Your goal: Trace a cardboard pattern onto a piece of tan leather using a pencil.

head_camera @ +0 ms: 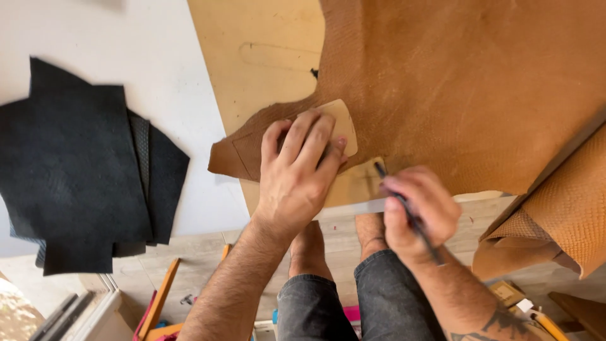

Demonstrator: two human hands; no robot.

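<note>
Fingers of the left hand [297, 173] press and half-hide a tan template [343, 126] on leather [467, 88]; right hand [420, 215] grips a blurred pen [407, 211].

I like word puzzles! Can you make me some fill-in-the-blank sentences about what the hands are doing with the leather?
1. The left hand presses a small tan pattern piece flat onto the big ____ leather hide.
2. The right hand holds a thin dark ____, its tip at the edge of the hide.
3. Off to the left lies a pile of ____ leather pieces.
4. The person's feet are ____.

Missing words: brown; pen; black; bare
</note>
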